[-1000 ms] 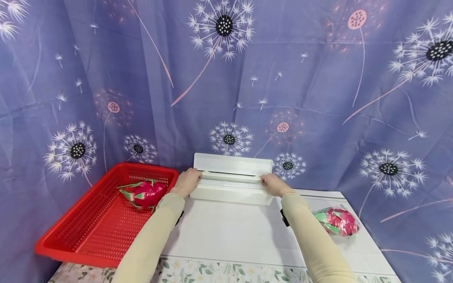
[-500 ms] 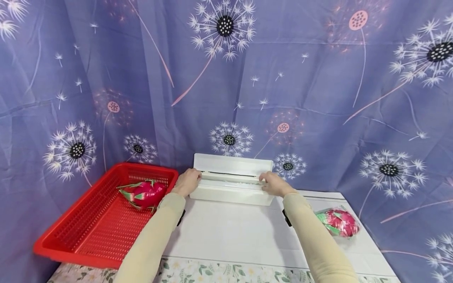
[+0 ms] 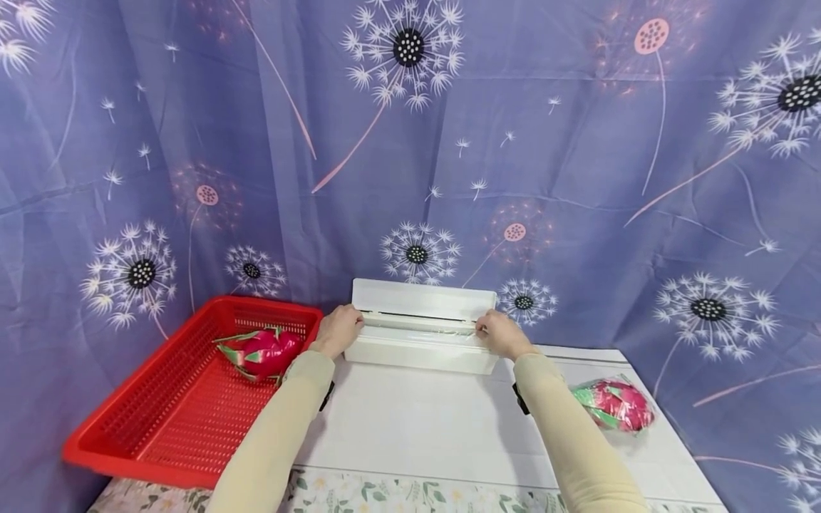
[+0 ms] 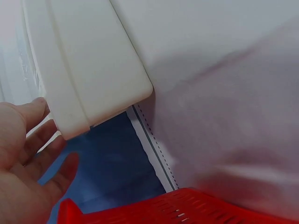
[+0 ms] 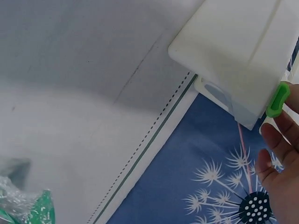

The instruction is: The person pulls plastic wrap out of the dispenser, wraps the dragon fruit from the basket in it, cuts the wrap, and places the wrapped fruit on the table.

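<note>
We see no brand, label or readable writing on the white dispenser box (image 3: 421, 335), which sits at the far edge of the white worktop (image 3: 410, 427), its lid raised against the dandelion-print purple curtain (image 3: 577, 157). Our left hand (image 3: 338, 330) rests at the box's left end; in the left wrist view its fingers (image 4: 44, 140) lie loosely spread beside the box's corner, holding nothing that we can make out. Our right hand (image 3: 503, 333) is at the box's right end, and the right wrist view shows its fingers (image 5: 280, 135) just beside a small green slider (image 5: 278, 100) on the box's edge; we cannot tell whether they pinch it. To the left, a red slatted basket (image 3: 160, 427) sits on the worktop near the box and holds one unwrapped dragon fruit (image 3: 263, 350). To the right, a dragon fruit wrapped in clear film (image 3: 616, 405) lies on the worktop, well apart from the box. Both cream sleeves (image 3: 269, 434) cross the worktop's middle, and nothing lies between the hands and the box. Compared with a second ago, our right hand has shifted slightly outward along the box toward its right end, while our left hand, the basket and both fruits have stayed where they were.
</note>
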Tool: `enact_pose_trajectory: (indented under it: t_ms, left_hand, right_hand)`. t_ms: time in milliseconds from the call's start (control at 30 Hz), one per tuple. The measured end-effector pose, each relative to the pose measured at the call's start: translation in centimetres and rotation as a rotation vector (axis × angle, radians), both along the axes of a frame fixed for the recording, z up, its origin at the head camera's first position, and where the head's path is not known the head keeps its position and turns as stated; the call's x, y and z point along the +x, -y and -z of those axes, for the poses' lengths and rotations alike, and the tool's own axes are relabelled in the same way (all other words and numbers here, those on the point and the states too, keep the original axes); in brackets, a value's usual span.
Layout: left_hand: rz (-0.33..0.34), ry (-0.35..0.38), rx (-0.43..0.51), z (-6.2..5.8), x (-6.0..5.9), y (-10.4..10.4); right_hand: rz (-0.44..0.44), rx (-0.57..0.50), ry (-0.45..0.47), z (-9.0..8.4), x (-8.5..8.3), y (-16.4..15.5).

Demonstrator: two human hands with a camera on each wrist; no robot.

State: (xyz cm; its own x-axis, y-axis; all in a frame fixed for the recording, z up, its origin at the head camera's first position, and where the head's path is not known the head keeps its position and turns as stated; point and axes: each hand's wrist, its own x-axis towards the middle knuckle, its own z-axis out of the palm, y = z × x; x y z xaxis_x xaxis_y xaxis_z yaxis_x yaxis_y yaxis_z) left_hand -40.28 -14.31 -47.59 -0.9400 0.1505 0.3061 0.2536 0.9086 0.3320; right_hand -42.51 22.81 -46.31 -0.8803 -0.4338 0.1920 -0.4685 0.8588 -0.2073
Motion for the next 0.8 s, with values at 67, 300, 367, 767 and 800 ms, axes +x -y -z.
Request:
enact_pose_trajectory:
  t_ms: [67,300,367,767,800]
  left_hand:
    - [-0.003,0.005,0.023,0.0,0.0,0.1]
    - [-0.003,0.021,0.122,0.3,-0.1,0.3]
    - [-0.001,0.016,0.119,0.1,-0.1,0.3]
    - [0.003,-0.001,0.085,-1.9,0.1,0.1]
    - [0.002,0.002,0.087,-2.0,0.0,0.2]
  right_hand:
    - [0.004,-0.012,0.002,-0.1,0.1,-0.1]
    - [-0.034,0.026,-0.03,-0.2,0.0,-0.7]
    - [-0.035,0.042,-0.02,-0.4,0.0,-0.9]
    - [-0.095,0.058,-0.064,-2.3,0.0,-0.6]
    - [-0.098,0.063,-0.071,-2.5,0.0,-0.6]
